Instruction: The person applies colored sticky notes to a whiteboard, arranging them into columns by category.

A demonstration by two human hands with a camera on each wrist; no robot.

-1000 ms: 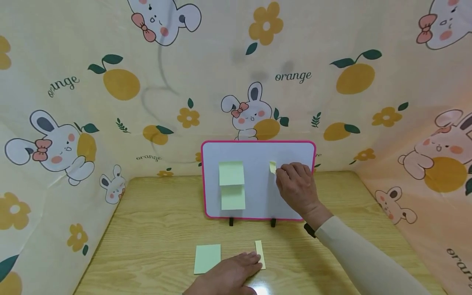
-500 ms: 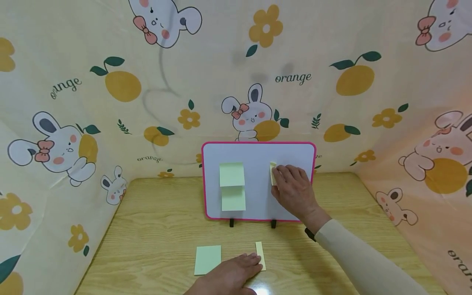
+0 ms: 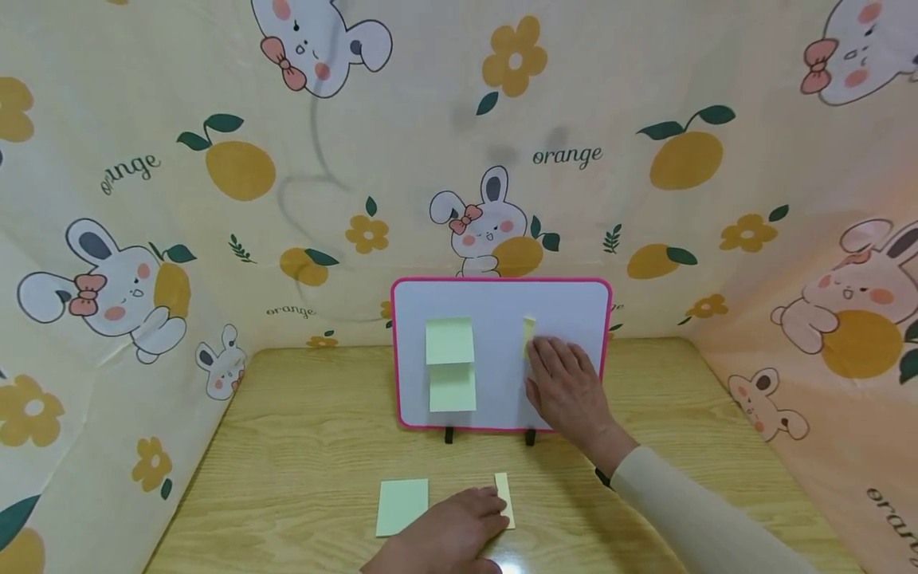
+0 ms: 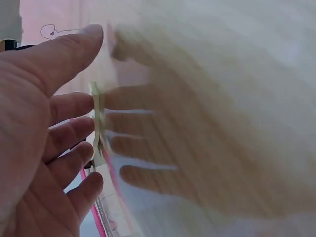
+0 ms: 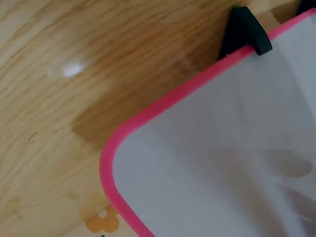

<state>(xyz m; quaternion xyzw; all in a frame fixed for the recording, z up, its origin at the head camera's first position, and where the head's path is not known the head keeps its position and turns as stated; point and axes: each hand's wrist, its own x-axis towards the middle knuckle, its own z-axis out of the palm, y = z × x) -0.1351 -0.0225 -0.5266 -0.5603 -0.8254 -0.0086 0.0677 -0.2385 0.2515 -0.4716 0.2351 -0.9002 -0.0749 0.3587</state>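
A narrow yellow sticky note (image 3: 528, 327) is on the right half of the pink-rimmed whiteboard (image 3: 498, 319). My right hand (image 3: 570, 391) presses near it with extended fingers, covering its lower part. On the table, my left hand (image 3: 459, 530) lies with fingertips on a narrow pad of yellow sticky notes (image 3: 502, 482). In the left wrist view, the fingertips touch the pad (image 4: 97, 118) while the thumb stays apart. A square green sticky-note pad (image 3: 402, 506) lies left of that hand, one corner hidden by it. The right wrist view shows the whiteboard's corner (image 5: 163, 168), without the fingers.
Two square green sticky notes, an upper one (image 3: 449, 341) and a lower one (image 3: 453, 391), hang on the board's left half. Black feet (image 3: 531, 437) hold the board up on the wooden table (image 3: 308, 446). A patterned cloth (image 3: 409, 119) surrounds the table on three sides.
My right hand has gone from pinching the curled yellow note to pressing it with straighter fingers, sliding slightly downward. The note now lies flatter. My left hand stays on the pad.
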